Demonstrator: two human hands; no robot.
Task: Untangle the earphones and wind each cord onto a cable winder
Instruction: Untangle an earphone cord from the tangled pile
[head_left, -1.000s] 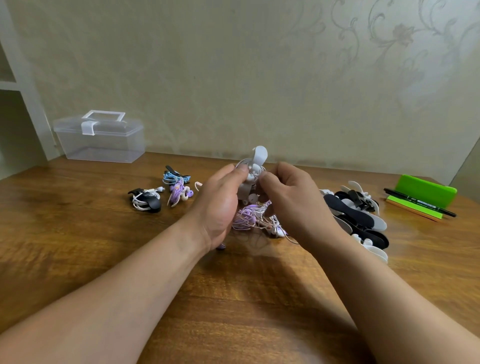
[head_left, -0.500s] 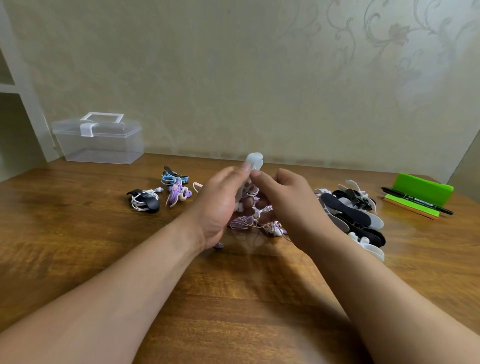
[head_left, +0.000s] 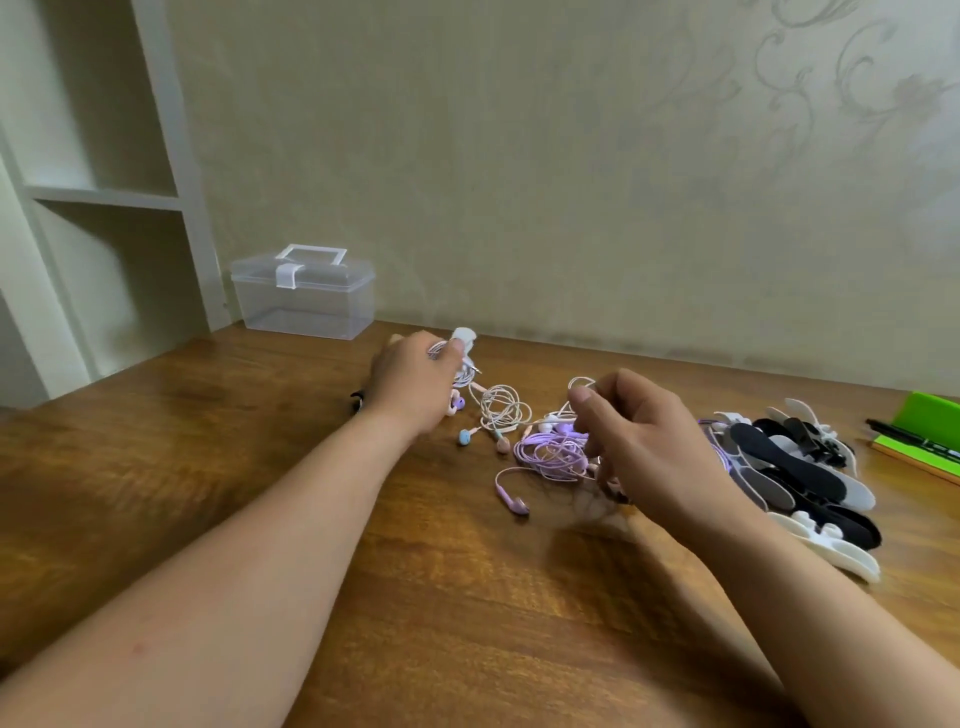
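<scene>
Purple earphone tangle (head_left: 553, 452) on the table (head_left: 208, 467). Left of it our left hand (head_left: 410, 384) grips a white wound winder (head_left: 464, 335); right hand (head_left: 639, 441) curls over the tangle, hold unclear.

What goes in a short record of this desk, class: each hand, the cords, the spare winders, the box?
Left hand: grips the white winder, cord wound on it
Right hand: curled above the purple tangle; grip unclear
Pale cord: loose between the hands
Spare winders: piled at right
Clear box: shut, by the wall
</scene>
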